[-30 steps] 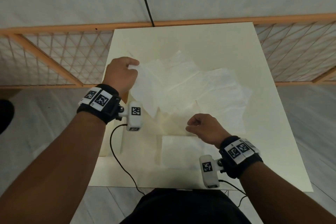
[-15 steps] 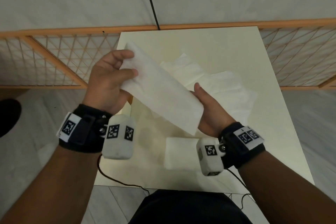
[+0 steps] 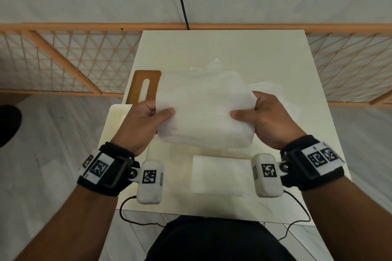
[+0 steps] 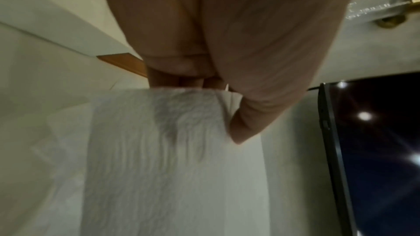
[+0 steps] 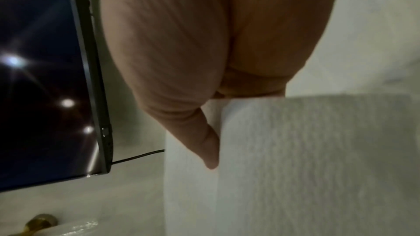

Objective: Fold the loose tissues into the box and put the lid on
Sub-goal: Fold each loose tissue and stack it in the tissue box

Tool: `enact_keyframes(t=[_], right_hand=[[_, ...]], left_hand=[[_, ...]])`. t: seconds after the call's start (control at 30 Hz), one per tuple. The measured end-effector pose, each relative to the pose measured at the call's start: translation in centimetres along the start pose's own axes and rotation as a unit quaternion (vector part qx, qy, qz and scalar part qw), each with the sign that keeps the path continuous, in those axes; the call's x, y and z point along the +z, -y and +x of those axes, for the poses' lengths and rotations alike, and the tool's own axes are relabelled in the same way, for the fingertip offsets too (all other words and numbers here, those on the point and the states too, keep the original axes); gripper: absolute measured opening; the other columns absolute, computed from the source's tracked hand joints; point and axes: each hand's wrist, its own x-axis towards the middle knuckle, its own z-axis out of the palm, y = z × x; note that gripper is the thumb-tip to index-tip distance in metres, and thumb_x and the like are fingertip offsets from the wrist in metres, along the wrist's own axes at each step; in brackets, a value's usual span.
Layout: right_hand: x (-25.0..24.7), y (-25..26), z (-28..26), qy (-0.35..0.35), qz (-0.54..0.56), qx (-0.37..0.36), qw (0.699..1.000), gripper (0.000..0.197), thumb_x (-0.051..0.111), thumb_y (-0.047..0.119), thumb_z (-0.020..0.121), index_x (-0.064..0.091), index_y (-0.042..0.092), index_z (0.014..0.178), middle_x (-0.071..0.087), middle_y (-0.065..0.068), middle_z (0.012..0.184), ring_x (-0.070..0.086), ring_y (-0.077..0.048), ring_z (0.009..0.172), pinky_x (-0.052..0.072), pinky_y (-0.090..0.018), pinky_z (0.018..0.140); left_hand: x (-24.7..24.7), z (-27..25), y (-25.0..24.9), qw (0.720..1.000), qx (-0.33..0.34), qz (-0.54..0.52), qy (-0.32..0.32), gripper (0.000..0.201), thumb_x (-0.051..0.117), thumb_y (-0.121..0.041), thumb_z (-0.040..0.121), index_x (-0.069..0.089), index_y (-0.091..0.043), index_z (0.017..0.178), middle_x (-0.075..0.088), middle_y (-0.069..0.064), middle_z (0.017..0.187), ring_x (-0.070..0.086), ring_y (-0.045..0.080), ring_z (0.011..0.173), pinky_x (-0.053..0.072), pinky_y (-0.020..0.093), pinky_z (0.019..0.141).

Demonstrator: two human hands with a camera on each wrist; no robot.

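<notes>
A folded white tissue (image 3: 203,116) hangs above the table between both hands. My left hand (image 3: 158,113) pinches its left end, thumb on top and fingers underneath. My right hand (image 3: 244,115) pinches the right end the same way. In the left wrist view my thumb (image 4: 240,128) presses on the tissue (image 4: 170,159); the right wrist view shows the same with the thumb (image 5: 209,150) and tissue (image 5: 295,159). The cream box (image 3: 115,116) sits under my left hand, mostly hidden. Its wooden lid (image 3: 137,82) with a slot lies behind it. Loose tissues (image 3: 216,65) lie further back.
Another folded tissue (image 3: 218,174) lies near the table's front edge. The cream table (image 3: 233,44) stands against an orange lattice rail (image 3: 63,59). Black cables (image 3: 127,216) trail from the wrist cameras. A dark screen (image 4: 375,150) shows in the wrist views.
The tissue, held slanted as a long strip before, is now level between both hands and folded shorter. Both hands came nearer my body, uncovering the wooden lid.
</notes>
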Motion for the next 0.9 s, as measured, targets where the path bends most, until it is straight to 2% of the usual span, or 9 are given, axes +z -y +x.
enact_keyframes(t=[0.17, 0.27, 0.37, 0.47, 0.53, 0.6, 0.73, 0.83, 0.9], right_hand=[[-1.6, -1.0, -0.7, -0.004, -0.013, 0.008, 1.000, 0.027, 0.065, -0.011, 0.086, 0.073, 0.003, 0.107, 0.074, -0.017, 0.112, 0.069, -0.037, 0.107, 0.052, -0.057, 0.098], [-2.0, -1.2, -1.3, -0.009, 0.071, -0.017, 0.997, 0.027, 0.060, -0.015, 0.084, 0.076, 0.001, 0.099, 0.074, -0.018, 0.109, 0.070, -0.034, 0.108, 0.057, -0.041, 0.092], [-2.7, -1.3, -1.9, 0.006, 0.118, -0.030, 0.993, 0.031, 0.057, -0.014, 0.080, 0.080, 0.005, 0.090, 0.076, -0.015, 0.104, 0.071, -0.029, 0.105, 0.057, -0.033, 0.088], [-3.7, -1.6, -2.5, 0.041, 0.156, -0.020, 0.987, 0.029, 0.059, -0.007, 0.071, 0.080, 0.002, 0.089, 0.074, -0.019, 0.105, 0.068, -0.033, 0.106, 0.055, -0.037, 0.091], [-4.0, -2.1, -2.8, 0.071, 0.190, 0.005, 0.979, 0.033, 0.067, 0.016, 0.072, 0.078, -0.001, 0.098, 0.071, -0.023, 0.112, 0.064, -0.036, 0.111, 0.052, -0.042, 0.094], [-3.8, -2.6, -3.0, 0.044, 0.200, 0.056, 0.977, 0.037, 0.061, 0.032, 0.084, 0.078, 0.003, 0.098, 0.072, -0.021, 0.112, 0.067, -0.034, 0.107, 0.055, -0.041, 0.091], [-3.6, -3.8, -3.1, -0.033, 0.084, 0.090, 0.992, 0.041, 0.058, 0.036, 0.084, 0.078, 0.000, 0.082, 0.074, -0.016, 0.101, 0.067, -0.027, 0.091, 0.050, -0.036, 0.081], [-3.7, -4.4, -3.5, -0.044, 0.105, 0.130, 0.985, 0.052, 0.058, 0.041, 0.084, 0.072, -0.007, 0.093, 0.072, -0.012, 0.109, 0.064, -0.030, 0.087, 0.052, -0.038, 0.075], [-3.8, -5.0, -3.9, -0.048, 0.093, 0.139, 0.985, 0.041, 0.063, 0.030, 0.088, 0.071, -0.009, 0.098, 0.073, -0.011, 0.106, 0.067, -0.033, 0.086, 0.055, -0.039, 0.075]], left_hand=[[0.5, 0.0, 0.7, 0.998, 0.019, 0.037, 0.042, 0.028, 0.057, -0.001, 0.097, 0.072, -0.021, 0.109, 0.075, 0.001, 0.111, 0.069, 0.019, 0.109, 0.054, 0.043, 0.096], [0.2, 0.2, 1.4, 0.998, 0.013, -0.008, 0.064, 0.025, 0.064, -0.004, 0.093, 0.076, -0.020, 0.108, 0.073, 0.008, 0.115, 0.067, 0.027, 0.113, 0.050, 0.048, 0.100], [0.4, 0.3, 1.6, 0.995, 0.023, -0.044, 0.084, 0.026, 0.069, -0.011, 0.080, 0.079, -0.019, 0.103, 0.073, 0.012, 0.115, 0.066, 0.031, 0.115, 0.054, 0.042, 0.094], [0.3, 0.4, 2.2, 0.982, -0.010, -0.156, 0.110, 0.030, 0.064, -0.008, 0.076, 0.079, -0.010, 0.101, 0.072, 0.013, 0.115, 0.065, 0.031, 0.115, 0.056, 0.040, 0.092], [0.4, 0.3, 2.8, 0.968, -0.048, -0.214, 0.119, 0.032, 0.072, -0.025, 0.074, 0.079, -0.009, 0.100, 0.071, 0.013, 0.117, 0.064, 0.030, 0.115, 0.055, 0.044, 0.095], [0.8, 0.2, 3.8, 0.974, -0.102, -0.191, 0.072, 0.035, 0.058, -0.036, 0.092, 0.077, -0.007, 0.101, 0.071, 0.012, 0.117, 0.065, 0.027, 0.115, 0.053, 0.044, 0.096], [1.9, -0.8, 5.4, 0.993, -0.104, -0.023, 0.039, 0.032, 0.048, -0.016, 0.102, 0.077, -0.005, 0.093, 0.072, 0.018, 0.110, 0.064, 0.031, 0.107, 0.056, 0.046, 0.089], [2.0, -1.4, 5.3, 0.985, -0.146, -0.073, 0.054, 0.042, 0.044, -0.023, 0.104, 0.079, -0.007, 0.086, 0.074, 0.010, 0.109, 0.069, 0.024, 0.099, 0.056, 0.033, 0.075], [2.2, -1.6, 6.1, 0.982, -0.175, -0.068, 0.033, 0.036, 0.051, -0.027, 0.102, 0.078, -0.004, 0.094, 0.074, 0.001, 0.112, 0.071, 0.022, 0.098, 0.056, 0.035, 0.083]])
